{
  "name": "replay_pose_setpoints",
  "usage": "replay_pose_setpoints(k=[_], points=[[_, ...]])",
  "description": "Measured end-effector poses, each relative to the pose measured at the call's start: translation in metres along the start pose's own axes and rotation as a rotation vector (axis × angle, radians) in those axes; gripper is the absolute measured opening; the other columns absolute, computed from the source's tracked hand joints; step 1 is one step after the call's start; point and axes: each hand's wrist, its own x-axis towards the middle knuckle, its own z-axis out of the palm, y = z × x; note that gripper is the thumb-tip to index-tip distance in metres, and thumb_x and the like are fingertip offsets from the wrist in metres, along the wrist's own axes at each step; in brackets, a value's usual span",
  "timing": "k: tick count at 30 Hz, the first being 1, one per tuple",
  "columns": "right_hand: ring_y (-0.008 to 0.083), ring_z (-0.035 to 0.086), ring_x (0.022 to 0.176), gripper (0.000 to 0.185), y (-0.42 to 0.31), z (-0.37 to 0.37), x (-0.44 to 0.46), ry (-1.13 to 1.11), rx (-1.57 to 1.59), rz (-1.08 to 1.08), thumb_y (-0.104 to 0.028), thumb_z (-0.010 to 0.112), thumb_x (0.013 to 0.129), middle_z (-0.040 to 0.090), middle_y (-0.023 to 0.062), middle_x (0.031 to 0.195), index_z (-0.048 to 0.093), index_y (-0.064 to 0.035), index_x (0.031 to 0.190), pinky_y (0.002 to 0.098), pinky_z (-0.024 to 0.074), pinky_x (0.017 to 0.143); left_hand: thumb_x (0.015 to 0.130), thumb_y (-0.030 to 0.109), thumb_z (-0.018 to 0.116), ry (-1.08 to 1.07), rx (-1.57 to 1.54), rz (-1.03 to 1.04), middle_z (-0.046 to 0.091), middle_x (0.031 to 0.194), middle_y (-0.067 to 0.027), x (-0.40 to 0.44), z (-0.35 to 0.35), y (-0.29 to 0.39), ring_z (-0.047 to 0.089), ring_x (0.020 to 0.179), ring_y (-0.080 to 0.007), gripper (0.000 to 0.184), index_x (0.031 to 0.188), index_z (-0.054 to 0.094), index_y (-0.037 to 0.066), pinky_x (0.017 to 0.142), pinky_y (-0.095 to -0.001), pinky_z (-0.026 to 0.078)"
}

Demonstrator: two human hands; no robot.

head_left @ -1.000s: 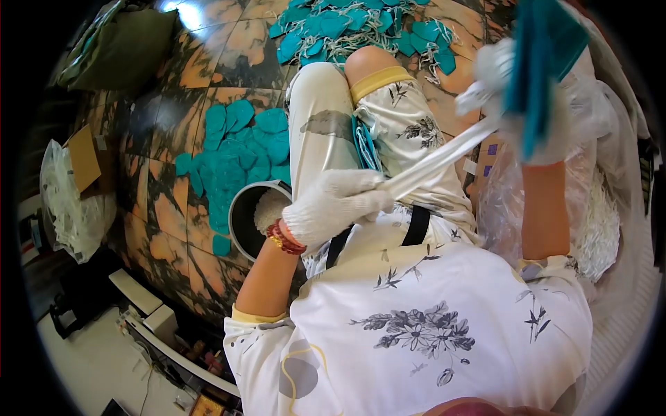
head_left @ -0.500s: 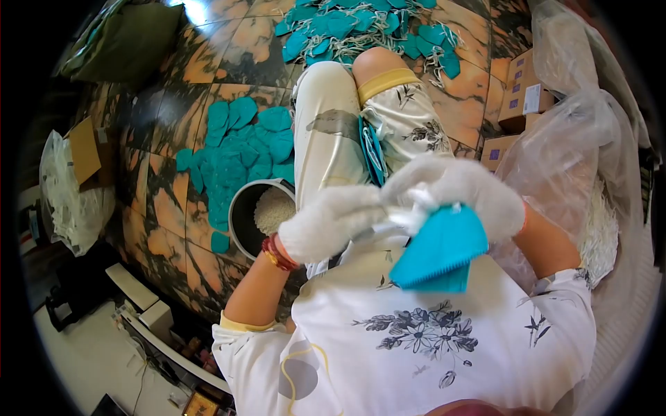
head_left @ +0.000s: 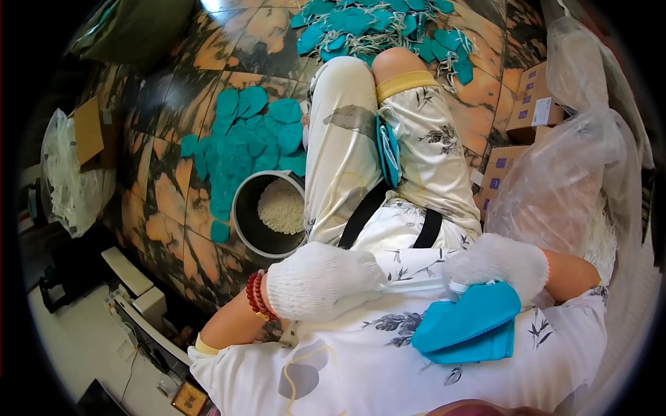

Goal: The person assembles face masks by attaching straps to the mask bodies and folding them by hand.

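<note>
My right hand (head_left: 499,267), in a white knitted glove, is closed on a teal folded face mask (head_left: 472,322) hanging over my shirt front. A white strap (head_left: 414,283) runs from the mask across to my left hand (head_left: 326,281), also gloved, whose fingers are closed at the strap's other end. The fingertips of both hands are partly hidden. Between my thighs stands another small bunch of folded teal masks (head_left: 388,152). By my left leg is a dark bucket (head_left: 239,222) with white, lumpy bits (head_left: 281,208) inside.
Loose teal pieces (head_left: 243,142) lie spread on the marbled tile floor (head_left: 163,184) at left. Ahead is a heap of teal masks with white straps (head_left: 357,24). Cardboard boxes (head_left: 531,104) and a clear plastic bag (head_left: 548,180) stand at right. Another open box (head_left: 87,132) is far left.
Both hands have come closer to my body and moved apart, and the strap between them now runs straight. The mask has moved down and right with my right hand.
</note>
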Motion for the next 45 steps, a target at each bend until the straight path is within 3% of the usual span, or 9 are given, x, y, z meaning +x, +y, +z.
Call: replay_pose_setpoints(k=[6,11,20,25,29,32,39,42,45], points=[[0.0366,0.067,0.088,0.042,-0.001,-0.01,-0.026,0.088,-0.091,-0.017,-0.024,0.073,0.079,0.068,0.0171,0.099,0.064,-0.0067,0.116,0.0377,0.0541,0.075,0.088,0.022,0.063,0.284,-0.014,-0.01,0.06,0.084,-0.0044,-0.044,0.017,-0.013,0.062,0.069,-0.0258,0.01,0.091,0.066,0.013,0.054,-0.0383,0.049],[0.0142,0.063,0.096,0.027,0.026,-0.028,-0.093,1.065,0.367,0.348,-0.008,0.066,0.093,0.066,0.0023,0.107,0.066,-0.0054,0.12,0.031,0.053,0.084,0.101,0.009,0.051,0.819,-0.601,-1.023,0.05,0.07,-0.0002,-0.137,0.037,-0.088,0.047,0.06,-0.0076,0.016,0.09,0.06,0.003,0.056,-0.0258,0.04],[0.0121,0.064,0.092,0.033,0.04,-0.045,0.029,1.17,0.248,0.086,-0.011,0.069,0.095,0.068,0.0011,0.106,0.062,-0.0065,0.127,0.0292,0.055,0.078,0.091,0.022,0.067,0.525,-0.128,-1.116,0.066,0.121,-0.0209,-0.114,0.148,-0.23,0.063,0.113,-0.0381,0.054,0.14,0.051,0.008,0.095,-0.0449,0.05],[0.0117,0.064,0.092,0.032,0.036,-0.049,0.078,1.046,0.458,-0.13,-0.003,0.07,0.092,0.069,0.0031,0.106,0.064,-0.0043,0.124,0.0288,0.0553,0.08,0.091,0.029,0.071,0.844,-0.052,-0.864,0.054,0.142,-0.0224,-0.056,0.073,-0.183,0.054,0.128,-0.0353,0.068,0.145,0.043,-0.001,0.107,-0.0411,0.043],[0.023,0.064,0.096,0.027,0.042,-0.053,0.105,0.892,-0.19,-0.221,-0.005,0.074,0.083,0.067,0.0093,0.106,0.067,-0.003,0.11,0.0321,0.0529,0.084,0.081,0.003,0.076,1.275,-0.596,-0.178,0.061,0.133,-0.0178,0.02,-0.01,-0.07,0.057,0.125,-0.031,0.054,0.132,0.059,-0.001,0.106,-0.0398,0.045],[0.0281,0.062,0.101,0.028,0.036,-0.05,0.116,0.781,-0.457,-0.222,-0.008,0.076,0.081,0.066,0.011,0.109,0.068,-0.0059,0.108,0.0333,0.0507,0.088,0.076,-0.004,0.077,1.068,-0.191,0.02,0.064,0.129,-0.013,0.04,-0.03,-0.06,0.06,0.121,-0.0248,0.05,0.124,0.065,0.0,0.103,-0.038,0.047],[0.0122,0.065,0.088,0.03,0.034,-0.077,0.075,1.321,0.625,-0.066,-0.008,0.069,0.091,0.067,0.0085,0.11,0.064,0.0031,0.118,0.026,0.0535,0.076,0.092,0.006,0.07,1.352,-0.925,-0.163,0.072,0.105,-0.0042,0.027,-0.047,-0.047,0.066,0.089,-0.011,0.026,0.117,0.068,0.002,0.081,-0.0281,0.055],[0.0115,0.065,0.089,0.033,0.026,-0.078,0.065,1.532,0.192,0.03,-0.009,0.07,0.089,0.067,0.0067,0.103,0.064,0.001,0.12,0.0258,0.0528,0.074,0.091,0.007,0.071,1.277,-0.846,-0.205,0.071,0.103,-0.0047,0.018,-0.055,-0.05,0.065,0.087,-0.011,0.027,0.117,0.067,0.001,0.079,-0.0277,0.055],[0.013,0.063,0.092,0.04,0.007,-0.062,0.1,1.198,0.016,-0.165,-0.006,0.066,0.085,0.067,0.0082,0.107,0.062,-0.002,0.124,0.0284,0.0519,0.077,0.091,0.008,0.071,1.16,-0.818,-0.267,0.071,0.103,-0.0043,0.024,-0.06,-0.041,0.065,0.087,-0.0111,0.027,0.117,0.067,0.0,0.079,-0.0274,0.054]])
